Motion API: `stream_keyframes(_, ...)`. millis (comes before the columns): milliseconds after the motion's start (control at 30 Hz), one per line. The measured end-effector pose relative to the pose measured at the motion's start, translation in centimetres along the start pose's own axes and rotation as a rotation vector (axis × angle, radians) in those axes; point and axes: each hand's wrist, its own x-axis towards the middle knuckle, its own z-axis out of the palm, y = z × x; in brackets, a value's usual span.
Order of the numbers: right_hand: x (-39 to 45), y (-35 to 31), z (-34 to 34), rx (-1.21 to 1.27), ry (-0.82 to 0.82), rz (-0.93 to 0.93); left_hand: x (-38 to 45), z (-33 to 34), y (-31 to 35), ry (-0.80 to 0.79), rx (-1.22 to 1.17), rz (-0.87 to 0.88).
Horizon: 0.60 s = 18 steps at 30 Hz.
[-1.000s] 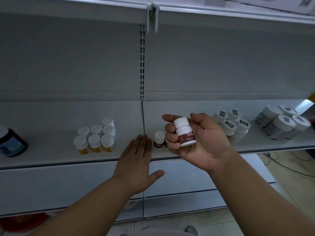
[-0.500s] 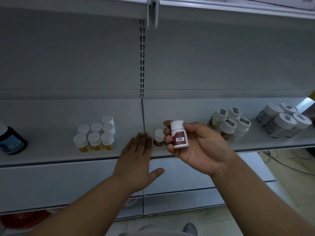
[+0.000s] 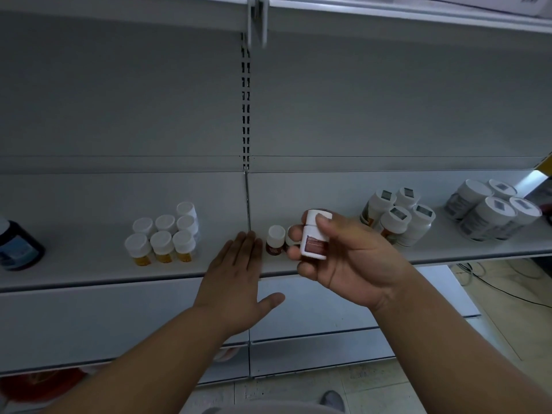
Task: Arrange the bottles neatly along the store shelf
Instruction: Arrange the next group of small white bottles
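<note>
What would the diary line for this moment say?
right hand: holds white bottle | left hand: flat on shelf | small bottle: standing

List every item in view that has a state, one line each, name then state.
Right hand: grips the brown-label bottle.
Brown-label bottle: capped, held above the shelf's front edge.
Left hand: flat, fingers straight, fingertips over the shelf.
Small brown bottle: capped, upright on shelf.
Yellow-label bottles: capped, upright, clustered.
Dark jar: on shelf, far left.

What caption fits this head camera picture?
Right hand holds a white-capped bottle; left hand rests flat on the shelf.
</note>
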Motion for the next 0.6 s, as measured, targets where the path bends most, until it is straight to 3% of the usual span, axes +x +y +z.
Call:
stream_keyframes(267,0.2,-0.4,-0.8,0.007,-0.019,0.040,0.0,0.2,-0.1,0.030,-0.031,0.001)
stream_keyframes(467,1.1,-1.1,-1.3,-0.205,-0.056,0.046,-0.4,-1.1,0.1,-0.018,-0.188,-0.073)
stream_keyframes(600,2.3,-1.0,-1.2,-0.567,-0.101,-0.030,-3.1,-2.6,0.8,0.160,-0.469,-0.207)
